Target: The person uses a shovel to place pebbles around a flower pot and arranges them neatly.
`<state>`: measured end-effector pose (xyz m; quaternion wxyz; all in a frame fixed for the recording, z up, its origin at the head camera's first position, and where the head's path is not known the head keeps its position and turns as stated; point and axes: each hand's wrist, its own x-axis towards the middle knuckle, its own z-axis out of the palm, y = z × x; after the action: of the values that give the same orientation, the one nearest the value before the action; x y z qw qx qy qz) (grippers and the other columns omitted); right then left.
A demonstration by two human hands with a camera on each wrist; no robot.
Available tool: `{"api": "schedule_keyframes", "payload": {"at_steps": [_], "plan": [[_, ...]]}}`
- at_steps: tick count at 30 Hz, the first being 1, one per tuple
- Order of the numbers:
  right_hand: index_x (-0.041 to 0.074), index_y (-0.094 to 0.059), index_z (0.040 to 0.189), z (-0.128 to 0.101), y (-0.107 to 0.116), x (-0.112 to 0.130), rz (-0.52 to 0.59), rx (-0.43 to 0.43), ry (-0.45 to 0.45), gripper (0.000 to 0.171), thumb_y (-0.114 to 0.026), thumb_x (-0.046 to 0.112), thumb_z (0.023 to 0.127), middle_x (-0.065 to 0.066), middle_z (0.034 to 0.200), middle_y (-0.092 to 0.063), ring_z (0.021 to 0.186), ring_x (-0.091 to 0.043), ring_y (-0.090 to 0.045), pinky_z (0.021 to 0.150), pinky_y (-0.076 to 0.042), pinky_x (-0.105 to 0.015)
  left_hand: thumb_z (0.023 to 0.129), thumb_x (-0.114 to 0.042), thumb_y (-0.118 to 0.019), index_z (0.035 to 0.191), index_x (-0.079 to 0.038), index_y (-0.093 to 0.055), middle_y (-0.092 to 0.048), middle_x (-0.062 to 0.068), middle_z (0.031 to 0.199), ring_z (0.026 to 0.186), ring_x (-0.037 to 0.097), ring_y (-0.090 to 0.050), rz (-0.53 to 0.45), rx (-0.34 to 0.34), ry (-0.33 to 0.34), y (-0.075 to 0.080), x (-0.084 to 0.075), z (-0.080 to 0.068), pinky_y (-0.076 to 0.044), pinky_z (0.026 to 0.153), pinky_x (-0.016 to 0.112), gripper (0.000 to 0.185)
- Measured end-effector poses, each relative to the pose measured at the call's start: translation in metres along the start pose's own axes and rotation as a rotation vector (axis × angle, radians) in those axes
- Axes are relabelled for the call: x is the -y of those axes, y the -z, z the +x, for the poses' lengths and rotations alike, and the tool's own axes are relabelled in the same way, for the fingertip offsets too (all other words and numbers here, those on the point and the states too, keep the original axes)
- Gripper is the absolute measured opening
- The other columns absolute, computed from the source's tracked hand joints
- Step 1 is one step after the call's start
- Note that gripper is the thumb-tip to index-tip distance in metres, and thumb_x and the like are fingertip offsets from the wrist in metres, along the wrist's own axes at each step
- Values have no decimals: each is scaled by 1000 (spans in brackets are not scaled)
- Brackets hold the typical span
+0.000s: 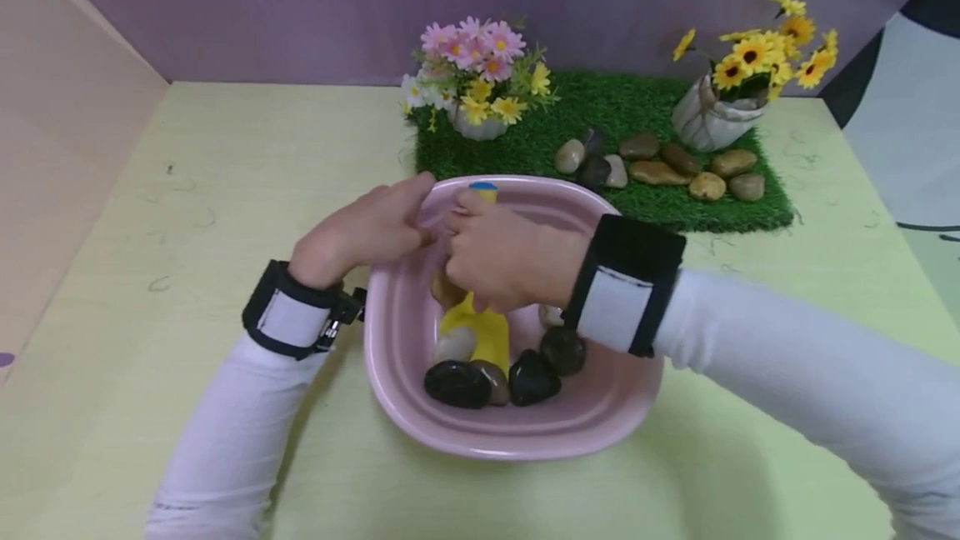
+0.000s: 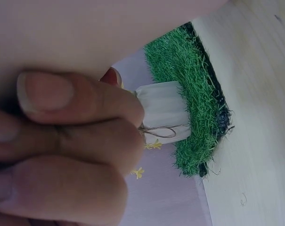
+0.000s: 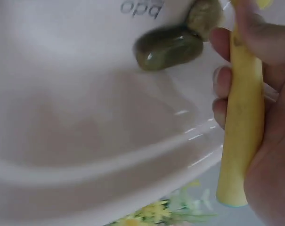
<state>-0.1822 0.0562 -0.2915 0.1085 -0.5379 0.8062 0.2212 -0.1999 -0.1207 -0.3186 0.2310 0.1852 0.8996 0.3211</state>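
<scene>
A pink basin (image 1: 517, 446) stands on the table with several smooth stones in it, among them a black stone (image 1: 457, 383) and a white stone (image 1: 455, 344). My right hand (image 1: 498, 257) grips the handle of a yellow shovel (image 1: 487, 332), its blue-capped end pointing up past my fingers. The shovel's broad blade lies low in the basin among the stones. In the right wrist view the fingers wrap round the yellow handle (image 3: 243, 122). My left hand (image 1: 367, 227) holds the basin's left rim; its curled fingers (image 2: 85, 141) fill the left wrist view.
Behind the basin lies a green turf mat (image 1: 600, 107). On it stand a pot of pink and yellow flowers (image 1: 480, 65) and a white pot (image 1: 712, 119) of yellow flowers. Several stones (image 1: 660, 173) rest in front of that pot. A purple wall (image 1: 300, 15) closes the back.
</scene>
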Motion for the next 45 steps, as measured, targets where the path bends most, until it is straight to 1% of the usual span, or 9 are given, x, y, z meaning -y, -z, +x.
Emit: {"api": "schedule_keyframes", "payload": {"at_steps": [5,9,14,22,29,35,38,42,45], "plan": [[27,-77,101,-7,-13,-3,192,51,-30,28,-76,46,81,3,105,-73,108,-23,-54,106,-33,-47,94,-7,-55,106,-7,-41,-62,19,98,71,23,-71,-19,5,10,-1,0,0,-60,54,31,18],[35,-76,106,-13,-20,-7,311,91,-50,27,-77,44,81,8,108,-73,103,-19,-52,100,-32,-44,95,-7,-55,107,-6,-41,-64,21,100,70,23,-72,-48,12,6,-2,0,0,-61,55,32,18],[33,-77,103,-20,-20,-10,340,84,-51,24,-75,45,82,7,107,-74,96,-19,-50,96,-32,-45,95,-7,-54,107,-6,-41,-64,21,100,69,23,-72,-48,10,3,-2,-1,-1,-62,54,32,18],[27,-76,109,-34,-16,-12,338,101,-91,30,-73,45,84,2,104,-72,97,-21,-50,104,-31,-51,95,-7,-55,110,-7,-42,-64,20,100,68,23,-72,-23,3,8,-1,-1,-1,-62,53,32,20],[22,-73,87,-63,-20,-17,351,70,-161,18,-74,40,84,1,81,-63,87,-22,-47,92,-29,-49,94,-7,-54,111,-7,-42,-64,19,102,66,22,-72,-30,13,8,-2,-2,-1,-62,53,32,21],[25,-63,71,-80,-22,-22,439,-9,-155,22,-76,38,83,4,72,-55,79,-20,-41,84,-25,-46,94,-6,-54,112,-7,-42,-63,20,102,64,22,-72,-32,20,9,-1,-1,0,-62,53,32,22],[23,-67,75,-78,-19,-17,371,-36,-147,21,-75,40,82,3,73,-56,79,-20,-42,86,-29,-48,95,-7,-55,112,-7,-42,-63,20,101,64,22,-71,-27,17,12,-1,-1,0,-62,53,32,22],[18,-72,88,-76,-10,0,112,-76,-149,28,-72,46,85,-2,82,-60,86,-24,-47,91,-35,-49,96,-9,-55,111,-7,-42,-64,19,99,63,21,-71,-31,13,11,-2,0,0,-62,52,32,21],[16,-70,90,-77,-5,14,-83,-165,-134,26,-70,42,87,-3,88,-63,92,-25,-47,95,-35,-46,95,-8,-56,110,-7,-42,-64,19,98,63,21,-71,-31,9,3,-2,-1,1,-62,52,32,20]]}}
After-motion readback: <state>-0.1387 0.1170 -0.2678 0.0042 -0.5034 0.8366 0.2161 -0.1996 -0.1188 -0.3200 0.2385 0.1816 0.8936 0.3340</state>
